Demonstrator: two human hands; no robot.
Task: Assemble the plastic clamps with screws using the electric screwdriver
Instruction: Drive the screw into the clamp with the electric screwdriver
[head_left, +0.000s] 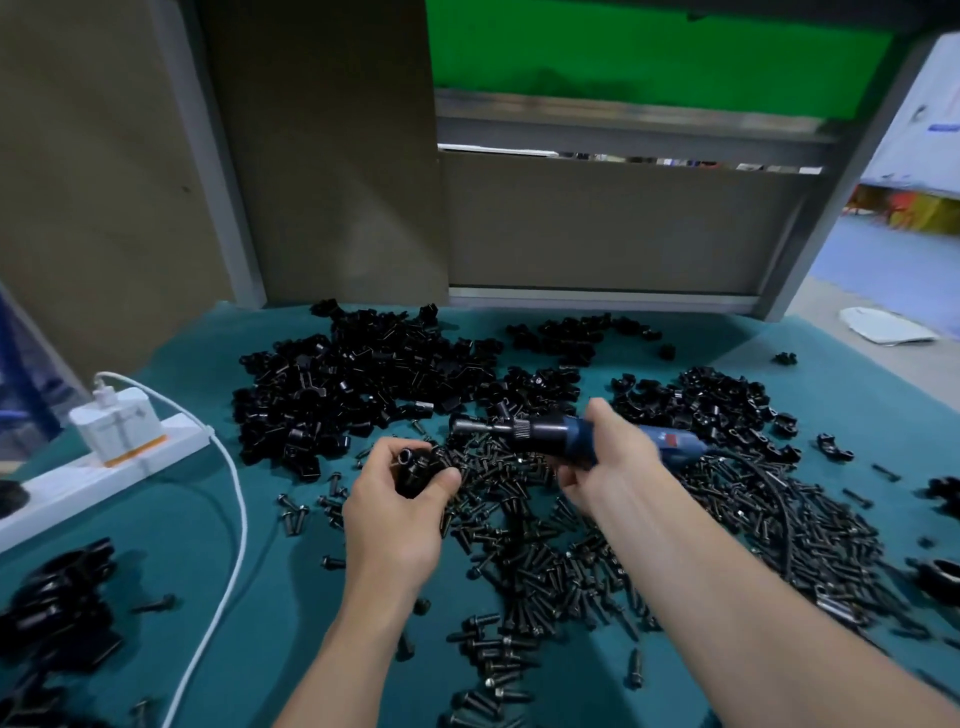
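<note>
My left hand (396, 506) grips a black plastic clamp (415, 470) above the teal table, its round hole facing up. My right hand (608, 462) holds the blue and black electric screwdriver (524, 430) lying level, its black tip pointing left, just above and to the right of the clamp. A wide heap of black screws (545, 551) covers the table under and to the right of both hands. Behind them lie piles of loose black clamp parts (363, 379).
A white power strip (98, 467) with a white charger and a white cable (234, 499) lies at the left. More black clamps (57, 608) sit at the front left and along the right edge (940, 571). Cardboard panels (322, 156) stand behind the table.
</note>
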